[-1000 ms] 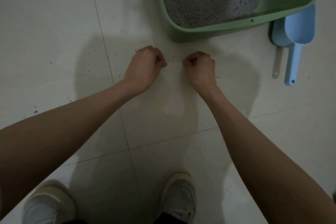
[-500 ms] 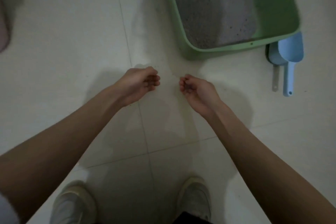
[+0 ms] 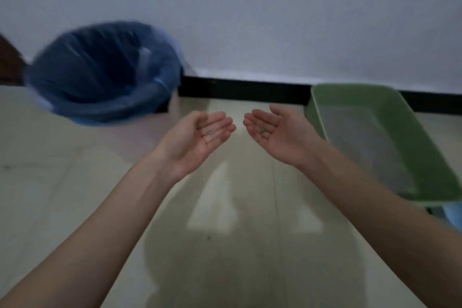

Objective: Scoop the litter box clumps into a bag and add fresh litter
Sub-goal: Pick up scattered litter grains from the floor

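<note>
I see my left hand (image 3: 200, 136) palm up, fingers straight, a few grey litter grains (image 3: 212, 132) lying on the fingers. My right hand (image 3: 271, 130) mirrors it, flat and cupped slightly, carrying its own small grains. Green litter box (image 3: 410, 137) sits on the floor to the right, grey litter inside. Blue-bagged bin (image 3: 105, 72) stands far left by the wall.

hands: 2, left hand (image 3: 200, 136) and right hand (image 3: 275, 132) | litter box (image 3: 390, 97): 1 | bin with blue bag (image 3: 100, 70): 1 | small piles of litter grains on palms: 2 (image 3: 212, 132) (image 3: 262, 132)
</note>
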{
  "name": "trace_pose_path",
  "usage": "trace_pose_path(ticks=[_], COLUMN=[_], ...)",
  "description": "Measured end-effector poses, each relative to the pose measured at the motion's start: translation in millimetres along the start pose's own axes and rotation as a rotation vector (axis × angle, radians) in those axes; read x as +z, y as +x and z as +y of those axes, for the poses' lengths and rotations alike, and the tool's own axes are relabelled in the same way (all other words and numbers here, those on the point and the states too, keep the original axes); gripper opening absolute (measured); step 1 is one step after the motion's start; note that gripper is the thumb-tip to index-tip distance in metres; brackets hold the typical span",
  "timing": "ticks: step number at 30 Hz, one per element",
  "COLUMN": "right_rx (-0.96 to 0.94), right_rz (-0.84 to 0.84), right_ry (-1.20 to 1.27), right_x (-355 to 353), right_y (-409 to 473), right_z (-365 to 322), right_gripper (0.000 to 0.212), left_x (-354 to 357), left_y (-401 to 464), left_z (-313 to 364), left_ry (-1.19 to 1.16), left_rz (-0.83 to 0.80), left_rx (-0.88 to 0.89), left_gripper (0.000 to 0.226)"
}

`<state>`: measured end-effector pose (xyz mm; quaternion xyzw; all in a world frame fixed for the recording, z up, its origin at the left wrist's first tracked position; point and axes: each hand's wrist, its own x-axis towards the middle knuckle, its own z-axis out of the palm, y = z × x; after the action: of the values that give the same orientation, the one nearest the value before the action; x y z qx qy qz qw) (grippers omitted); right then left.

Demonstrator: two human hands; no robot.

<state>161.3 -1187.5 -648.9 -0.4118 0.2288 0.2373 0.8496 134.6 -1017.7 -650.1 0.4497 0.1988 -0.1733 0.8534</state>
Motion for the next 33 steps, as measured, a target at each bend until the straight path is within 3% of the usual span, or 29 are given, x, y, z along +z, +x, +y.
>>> trace_pose_path(ticks=[7, 11, 14, 21, 25, 29, 33], right_rx=[-0.033, 0.010, 0.029, -0.007, -0.067, -0.187, -0.262], right_rz=[-0.245, -0.339, -0.342, -0.317, -0.288, -0.135, -0.011], right_ry=[-0.106, -0.297, -0.440, -0.422, -0.441, -0.539, -0.700], right_x=[174.5, 229.1, 246.6, 236.8, 211.4, 168.7, 99.1], right_y=[24.5, 39.6, 45.3, 48.5, 40.4, 25.1, 14.4], right_z=[-8.6, 2.4, 8.4, 11.7, 8.4, 15.8, 48.6], right_gripper=[0.057, 0.079, 0.081, 0.070, 0.051, 0.025, 0.018], left_x=[-63.8, -88.1, -98.3, -99.7, -88.2, -73.4, -75.0], left_y=[-23.0, -13.5, -8.5, -4.5, -8.6, -25.1, -29.3], left_z=[146.0, 175.6, 179.3, 173.4, 159.3, 120.3, 36.6], left_ry=[-0.085, -0.010, 0.116, 0.301, 0.584, 0.678, 0.775], left_rz=[0.190, 0.265, 0.294, 0.286, 0.394, 0.329, 0.272], left_rx=[0.312, 0.334, 0.299, 0.265, 0.439, 0.643, 0.669], left_gripper=[0.041, 0.048, 0.057, 0.058, 0.047, 0.022, 0.016])
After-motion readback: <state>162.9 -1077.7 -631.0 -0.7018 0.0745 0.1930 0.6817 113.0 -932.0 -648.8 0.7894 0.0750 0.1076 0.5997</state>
